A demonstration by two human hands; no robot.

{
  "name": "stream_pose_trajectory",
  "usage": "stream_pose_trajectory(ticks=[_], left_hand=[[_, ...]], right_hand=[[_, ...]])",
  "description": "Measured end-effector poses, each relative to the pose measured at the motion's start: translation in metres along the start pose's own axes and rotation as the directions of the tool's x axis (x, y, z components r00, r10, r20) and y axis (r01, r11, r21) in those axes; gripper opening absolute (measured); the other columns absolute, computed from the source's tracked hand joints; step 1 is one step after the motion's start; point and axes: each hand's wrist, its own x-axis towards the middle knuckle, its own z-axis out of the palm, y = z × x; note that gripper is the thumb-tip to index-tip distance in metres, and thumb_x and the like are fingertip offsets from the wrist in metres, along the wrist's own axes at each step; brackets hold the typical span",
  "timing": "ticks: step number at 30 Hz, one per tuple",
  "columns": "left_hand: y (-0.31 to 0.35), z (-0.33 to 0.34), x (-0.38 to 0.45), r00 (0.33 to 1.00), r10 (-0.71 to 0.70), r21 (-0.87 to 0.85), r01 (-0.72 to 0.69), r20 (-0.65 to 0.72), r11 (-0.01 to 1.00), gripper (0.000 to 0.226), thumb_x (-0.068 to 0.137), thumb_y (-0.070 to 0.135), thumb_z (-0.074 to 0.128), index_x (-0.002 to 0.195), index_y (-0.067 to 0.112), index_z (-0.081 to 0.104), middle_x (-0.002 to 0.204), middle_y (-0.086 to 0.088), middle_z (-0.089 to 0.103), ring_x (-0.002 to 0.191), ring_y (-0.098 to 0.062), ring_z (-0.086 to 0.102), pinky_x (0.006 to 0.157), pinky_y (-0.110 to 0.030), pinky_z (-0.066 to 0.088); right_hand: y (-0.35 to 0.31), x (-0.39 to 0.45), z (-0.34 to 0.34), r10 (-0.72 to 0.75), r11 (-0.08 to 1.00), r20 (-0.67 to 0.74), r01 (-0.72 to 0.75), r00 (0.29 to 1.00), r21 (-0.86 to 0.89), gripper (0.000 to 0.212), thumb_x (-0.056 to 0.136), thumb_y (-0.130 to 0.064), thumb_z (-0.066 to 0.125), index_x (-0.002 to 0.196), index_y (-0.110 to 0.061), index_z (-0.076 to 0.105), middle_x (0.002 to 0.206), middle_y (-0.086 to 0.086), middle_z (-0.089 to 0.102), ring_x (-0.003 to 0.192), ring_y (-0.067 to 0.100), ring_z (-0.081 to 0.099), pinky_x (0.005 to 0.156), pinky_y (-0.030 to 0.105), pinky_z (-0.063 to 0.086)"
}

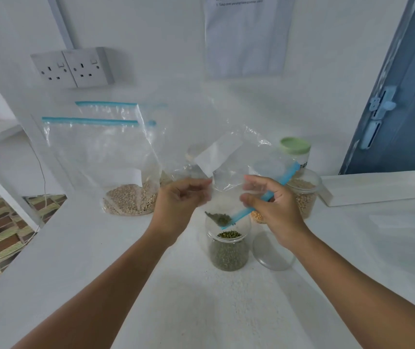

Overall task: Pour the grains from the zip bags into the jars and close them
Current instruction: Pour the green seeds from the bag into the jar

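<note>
Above open jar [228, 250], tilted zip bag [236, 172], pinched between both hands' grips

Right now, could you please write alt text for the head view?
Both hands, left hand and right hand, tip a zip bag, pouring green grains into an open jar on a white table, its lid beside it.

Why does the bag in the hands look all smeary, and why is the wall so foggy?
Head view: the held zip bag is see-through, crinkled and motion-blurred, as are the fingers of the left hand and right hand; the white wall is washed out by bright, even light; the wide lens bends the blue door at the edge.
</note>
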Motion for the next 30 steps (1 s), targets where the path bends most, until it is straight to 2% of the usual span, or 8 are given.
stream_pose_trajectory(ticks=[3,6,9,12,16,20,24,30], left_hand=[[-0.005,0.002,-0.001,1.0,-0.006,0.027,0.006,0.023,1.0,0.036,0.092,-0.008,0.072,0.11,0.022,0.079,0.097,-0.003,0.08,0.092,-0.016,0.075,0.087,-0.027,0.061],[-0.009,0.001,-0.002,0.992,-0.051,0.016,0.05,0.118,0.999,0.04,0.09,-0.004,0.075,0.121,0.021,0.077,0.112,0.0,0.079,0.106,-0.022,0.075,0.096,-0.033,0.059],[-0.008,0.0,0.0,0.991,-0.078,0.009,0.078,0.11,0.997,0.042,0.084,-0.006,0.079,0.118,0.019,0.078,0.108,-0.002,0.078,0.094,-0.022,0.075,0.088,-0.031,0.062],[-0.007,0.003,0.002,0.994,-0.042,0.066,0.035,0.102,0.997,0.039,0.086,-0.007,0.077,0.116,0.018,0.079,0.1,-0.002,0.078,0.084,-0.017,0.072,0.086,-0.031,0.062],[-0.012,0.005,0.0,0.993,-0.027,0.099,0.015,0.119,0.995,0.039,0.09,-0.003,0.077,0.117,0.024,0.079,0.104,0.002,0.079,0.09,-0.023,0.074,0.092,-0.032,0.061],[-0.013,0.001,-0.002,0.983,-0.072,0.105,0.055,0.168,0.993,0.038,0.091,0.002,0.077,0.119,0.027,0.077,0.102,-0.018,0.079,0.102,-0.026,0.076,0.103,-0.028,0.055],[-0.012,0.004,0.002,0.979,-0.094,0.06,0.084,0.179,0.995,0.039,0.089,-0.007,0.075,0.112,0.023,0.08,0.101,-0.002,0.08,0.094,-0.024,0.077,0.094,-0.033,0.061],[-0.019,0.008,0.002,0.991,-0.01,0.108,-0.004,0.135,0.994,0.036,0.093,-0.008,0.069,0.115,0.019,0.079,0.1,-0.007,0.079,0.091,-0.031,0.076,0.087,-0.032,0.063]], right_hand=[[0.001,0.0,0.001,0.004,1.0,-0.025,-0.004,1.0,0.0,0.04,0.085,0.001,0.081,0.117,-0.024,0.076,0.106,-0.002,0.078,0.098,0.014,0.074,0.082,0.024,0.06],[0.001,0.0,0.0,0.038,0.995,-0.055,-0.033,0.998,0.094,0.035,0.088,0.003,0.076,0.114,-0.021,0.077,0.103,0.0,0.077,0.093,0.02,0.076,0.086,0.029,0.061],[0.002,-0.001,-0.003,0.028,0.999,-0.032,-0.026,0.999,0.047,0.039,0.087,0.0,0.079,0.115,-0.026,0.077,0.108,-0.001,0.077,0.102,0.019,0.074,0.091,0.033,0.06],[0.001,-0.004,-0.002,0.012,1.0,0.006,-0.012,1.0,-0.025,0.047,0.082,-0.003,0.084,0.121,-0.027,0.073,0.112,-0.004,0.076,0.101,0.008,0.073,0.084,0.025,0.059],[0.001,-0.005,-0.002,0.02,0.999,0.004,-0.019,1.0,-0.033,0.048,0.084,-0.002,0.083,0.123,-0.028,0.071,0.112,-0.004,0.076,0.103,0.009,0.073,0.079,0.023,0.058],[0.001,-0.004,-0.001,0.026,1.0,-0.02,-0.025,0.999,0.009,0.045,0.086,-0.001,0.08,0.121,-0.027,0.072,0.112,-0.002,0.078,0.109,0.014,0.073,0.088,0.029,0.06],[0.004,-0.004,0.001,0.036,0.999,-0.028,-0.035,0.999,0.028,0.044,0.087,0.0,0.08,0.121,-0.027,0.072,0.114,0.001,0.077,0.112,0.02,0.072,0.096,0.04,0.06],[0.003,-0.007,-0.002,0.059,0.997,0.035,-0.057,0.998,-0.046,0.058,0.081,-0.004,0.087,0.129,-0.029,0.067,0.122,0.001,0.072,0.103,0.014,0.075,0.084,0.032,0.06]])
